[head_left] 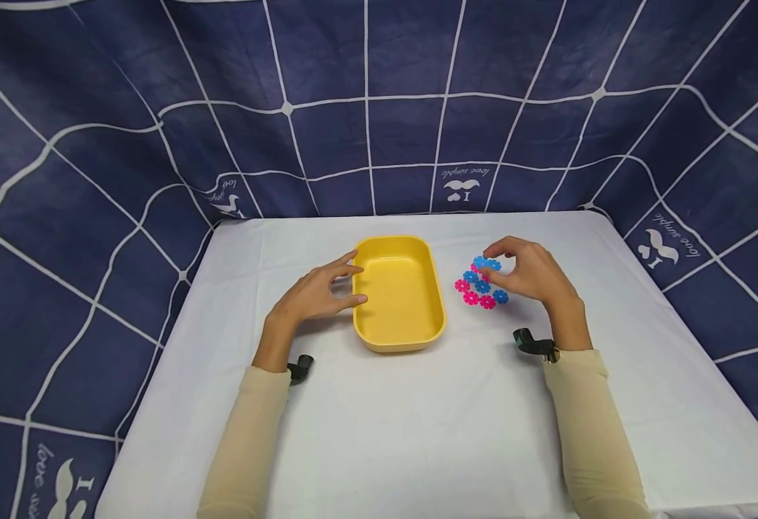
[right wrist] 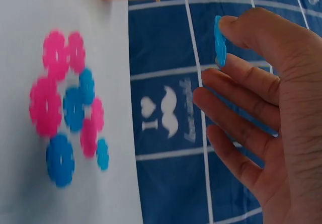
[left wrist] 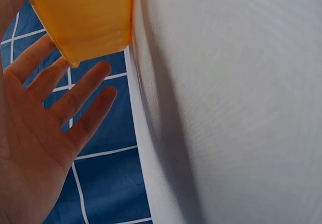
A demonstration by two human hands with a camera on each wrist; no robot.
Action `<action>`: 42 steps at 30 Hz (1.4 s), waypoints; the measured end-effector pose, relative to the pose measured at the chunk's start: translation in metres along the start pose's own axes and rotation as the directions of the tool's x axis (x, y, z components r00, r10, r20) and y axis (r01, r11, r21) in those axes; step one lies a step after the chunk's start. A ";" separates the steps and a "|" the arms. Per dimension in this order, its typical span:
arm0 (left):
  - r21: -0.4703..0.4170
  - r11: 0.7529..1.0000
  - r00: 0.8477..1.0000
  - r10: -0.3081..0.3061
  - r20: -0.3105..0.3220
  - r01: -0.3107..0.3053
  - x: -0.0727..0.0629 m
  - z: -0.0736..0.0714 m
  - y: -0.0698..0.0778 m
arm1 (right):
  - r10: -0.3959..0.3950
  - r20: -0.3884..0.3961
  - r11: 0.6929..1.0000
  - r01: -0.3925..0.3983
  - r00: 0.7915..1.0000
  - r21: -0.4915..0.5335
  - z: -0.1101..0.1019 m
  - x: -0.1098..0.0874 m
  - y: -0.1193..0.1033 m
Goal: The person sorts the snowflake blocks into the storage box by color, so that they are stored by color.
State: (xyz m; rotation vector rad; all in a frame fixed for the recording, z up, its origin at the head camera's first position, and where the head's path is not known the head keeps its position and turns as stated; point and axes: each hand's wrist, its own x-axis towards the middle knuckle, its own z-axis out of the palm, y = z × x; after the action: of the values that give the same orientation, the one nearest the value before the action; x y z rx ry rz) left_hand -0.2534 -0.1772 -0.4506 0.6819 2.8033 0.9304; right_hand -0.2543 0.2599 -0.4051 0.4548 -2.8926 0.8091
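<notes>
My right hand (head_left: pixel 536 274) pinches a blue flower-shaped plastic disc (right wrist: pixel 220 42) between thumb and index finger, the other fingers loosely spread. It hovers above a loose group of similar pink discs (head_left: pixel 471 298) and blue discs (head_left: pixel 500 296) on the table. To the left of these, a yellow rectangular tub (head_left: pixel 397 292) stands with its open side up. My left hand (head_left: pixel 316 292) is at the tub's left rim, fingers spread and fairly straight, fingertips and thumb right at the edge. In the left wrist view the palm (left wrist: pixel 35 148) holds nothing.
A white cloth (head_left: pixel 404 425) covers the table. Dark blue fabric with white grid lines (head_left: pixel 404 130) hangs behind it and at both sides. A black wrist camera (head_left: pixel 534 342) sits on the right wrist, another (head_left: pixel 301 367) on the left.
</notes>
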 end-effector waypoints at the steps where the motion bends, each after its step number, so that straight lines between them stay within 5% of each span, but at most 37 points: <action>1: -0.002 1.000 1.000 0.002 0.001 -0.002 0.000 0.000 0.000 | -0.016 0.003 1.000 0.016 1.000 0.005 0.002 0.001 -0.004; 10: -0.015 1.000 1.000 0.016 0.002 -0.016 0.001 -0.001 -0.001 | -0.170 0.061 0.985 0.170 0.983 0.004 0.018 0.008 -0.037; 21: -0.030 1.000 1.000 0.008 0.001 -0.008 0.000 -0.002 -0.002 | -0.340 0.116 0.938 0.345 0.933 -0.023 0.025 0.012 -0.072; 42: -0.030 0.999 1.000 -0.019 0.007 0.019 0.001 -0.001 -0.002 | -0.489 0.194 0.869 0.494 0.851 0.025 0.052 0.013 -0.117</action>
State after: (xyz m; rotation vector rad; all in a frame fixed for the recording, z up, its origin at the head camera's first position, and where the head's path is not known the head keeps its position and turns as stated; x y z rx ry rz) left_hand -0.2552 -0.1788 -0.4515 0.6526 2.7786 0.9628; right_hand -0.2311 0.1339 -0.3895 1.2718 -2.7328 0.6673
